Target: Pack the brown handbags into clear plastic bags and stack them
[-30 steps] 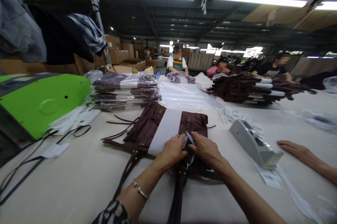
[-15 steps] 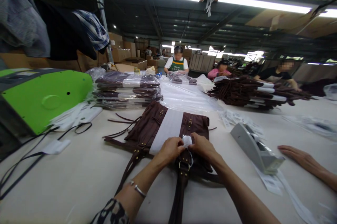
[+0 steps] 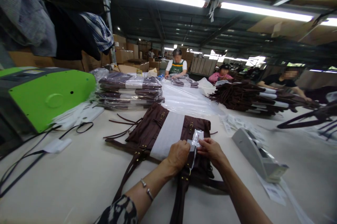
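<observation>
A dark brown handbag (image 3: 140, 132) lies flat on the table, a white paper band (image 3: 167, 136) wrapped over its middle and its straps toward me. My right hand (image 3: 212, 151) pinches a small clear packet (image 3: 197, 137) just above the bag's right part. Close beside it, my left hand (image 3: 179, 154) is closed at the edge of a greyish tag (image 3: 191, 145); its fingertips are partly hidden. From between the hands a thin white string (image 3: 194, 159) hangs down toward the strap.
A grey tape dispenser (image 3: 259, 155) stands at right, with labels (image 3: 234, 124) behind it. Plastic-wrapped bags (image 3: 129, 92) are stacked beyond my bag; a green machine (image 3: 52, 97) is at left. More brown bags (image 3: 244, 96) are piled at back right. Several people work across the table.
The packet has come up and turned its face to me, and my hands are slightly farther apart. Another person's hand at right has gone; a dark strapped item now shows there.
</observation>
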The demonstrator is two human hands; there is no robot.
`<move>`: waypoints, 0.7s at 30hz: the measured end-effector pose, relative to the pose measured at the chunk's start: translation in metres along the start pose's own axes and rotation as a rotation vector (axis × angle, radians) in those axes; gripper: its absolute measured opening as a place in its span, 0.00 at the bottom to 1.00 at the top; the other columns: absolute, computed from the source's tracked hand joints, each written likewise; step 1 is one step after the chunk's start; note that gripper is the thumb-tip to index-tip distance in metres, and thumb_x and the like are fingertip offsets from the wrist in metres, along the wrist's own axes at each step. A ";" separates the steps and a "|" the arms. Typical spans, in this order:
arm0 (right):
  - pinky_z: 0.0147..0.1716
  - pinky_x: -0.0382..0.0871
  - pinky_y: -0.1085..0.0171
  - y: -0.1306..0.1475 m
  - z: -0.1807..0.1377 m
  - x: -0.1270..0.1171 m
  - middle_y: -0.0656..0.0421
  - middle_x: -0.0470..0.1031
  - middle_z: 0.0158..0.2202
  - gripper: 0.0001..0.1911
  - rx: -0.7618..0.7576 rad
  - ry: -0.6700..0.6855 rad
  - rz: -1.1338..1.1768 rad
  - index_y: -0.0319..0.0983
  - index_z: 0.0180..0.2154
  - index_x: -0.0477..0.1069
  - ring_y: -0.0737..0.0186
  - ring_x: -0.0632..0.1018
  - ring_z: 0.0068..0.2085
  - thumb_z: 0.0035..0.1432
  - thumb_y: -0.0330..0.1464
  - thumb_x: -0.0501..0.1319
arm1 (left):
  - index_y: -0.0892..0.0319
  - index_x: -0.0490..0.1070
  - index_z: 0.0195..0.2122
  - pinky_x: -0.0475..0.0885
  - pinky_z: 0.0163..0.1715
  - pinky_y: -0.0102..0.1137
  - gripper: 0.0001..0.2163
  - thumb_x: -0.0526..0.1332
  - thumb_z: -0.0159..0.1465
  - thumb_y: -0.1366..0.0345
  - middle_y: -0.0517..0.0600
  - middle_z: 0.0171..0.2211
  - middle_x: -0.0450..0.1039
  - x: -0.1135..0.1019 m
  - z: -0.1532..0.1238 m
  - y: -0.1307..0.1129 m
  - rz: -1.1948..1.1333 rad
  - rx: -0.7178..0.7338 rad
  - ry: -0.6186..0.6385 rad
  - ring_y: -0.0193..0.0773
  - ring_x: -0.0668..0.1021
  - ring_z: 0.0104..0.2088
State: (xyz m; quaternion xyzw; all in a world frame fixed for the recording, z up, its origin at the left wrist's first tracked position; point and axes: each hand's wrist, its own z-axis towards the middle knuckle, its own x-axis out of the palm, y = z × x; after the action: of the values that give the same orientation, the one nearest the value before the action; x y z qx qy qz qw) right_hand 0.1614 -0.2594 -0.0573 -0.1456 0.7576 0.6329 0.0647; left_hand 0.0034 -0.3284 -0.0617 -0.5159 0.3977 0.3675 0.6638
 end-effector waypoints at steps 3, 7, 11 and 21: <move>0.27 0.78 0.63 0.001 -0.001 0.011 0.61 0.75 0.25 0.12 0.027 0.065 0.021 0.40 0.30 0.61 0.62 0.80 0.26 0.55 0.34 0.64 | 0.60 0.77 0.39 0.72 0.42 0.33 0.11 0.54 0.67 0.67 0.55 0.41 0.76 -0.002 0.006 0.001 -0.013 -0.003 0.017 0.42 0.78 0.42; 0.21 0.74 0.64 -0.008 0.009 0.026 0.63 0.72 0.20 0.09 0.063 0.079 -0.109 0.41 0.30 0.61 0.59 0.79 0.23 0.55 0.31 0.62 | 0.57 0.79 0.37 0.72 0.42 0.29 0.11 0.56 0.67 0.66 0.51 0.38 0.79 -0.018 -0.001 0.014 -0.062 0.047 0.040 0.39 0.79 0.39; 0.23 0.70 0.64 -0.011 0.013 0.028 0.63 0.71 0.19 0.09 0.027 0.017 -0.299 0.41 0.31 0.62 0.56 0.78 0.24 0.50 0.29 0.64 | 0.57 0.76 0.44 0.69 0.51 0.33 0.11 0.56 0.67 0.69 0.51 0.45 0.77 -0.052 -0.029 0.053 -0.013 0.021 -0.163 0.40 0.77 0.47; 0.42 0.70 0.56 -0.040 -0.019 -0.018 0.48 0.72 0.43 0.34 -0.432 -0.393 -0.584 0.35 0.49 0.65 0.50 0.76 0.41 0.52 0.55 0.55 | 0.61 0.69 0.53 0.64 0.58 0.37 0.18 0.62 0.62 0.63 0.57 0.53 0.72 -0.074 -0.107 0.171 0.037 -0.492 -0.340 0.46 0.72 0.55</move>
State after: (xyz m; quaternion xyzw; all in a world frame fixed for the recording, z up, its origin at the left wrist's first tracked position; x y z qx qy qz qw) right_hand 0.1920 -0.2822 -0.0863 -0.2409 0.5075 0.7481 0.3532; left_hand -0.1969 -0.4044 -0.0775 -0.5848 0.1892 0.5463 0.5690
